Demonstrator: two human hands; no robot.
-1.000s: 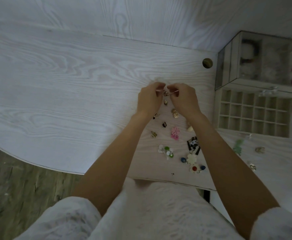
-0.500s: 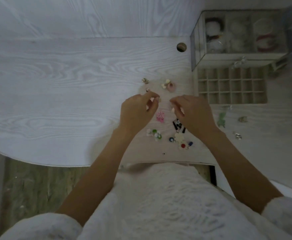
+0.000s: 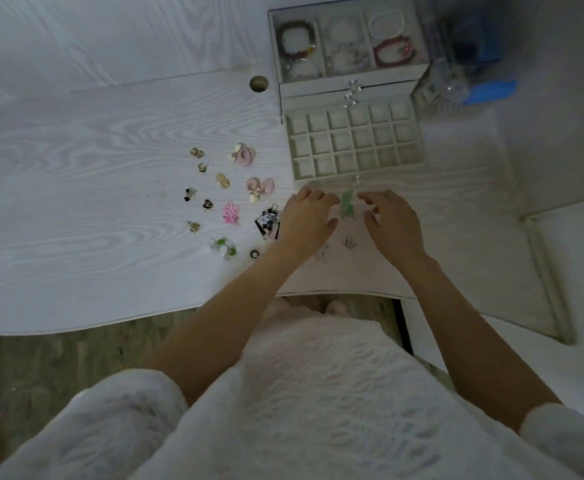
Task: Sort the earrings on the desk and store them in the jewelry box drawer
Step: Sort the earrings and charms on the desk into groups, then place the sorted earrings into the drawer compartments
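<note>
The white desk (image 3: 75, 209) runs wide and bare beyond the left hand (image 3: 306, 220), its curved front edge behind both wrists; the jewelry box (image 3: 347, 46) has its gridded drawer (image 3: 354, 142) pulled out just ahead of the fingertips. Both hands hover loosely spread, gripping nothing — the right hand (image 3: 392, 225) flanks a green earring (image 3: 347, 209) lying between them. Other earrings (image 3: 229, 213) lie scattered outside the left hand.
</note>
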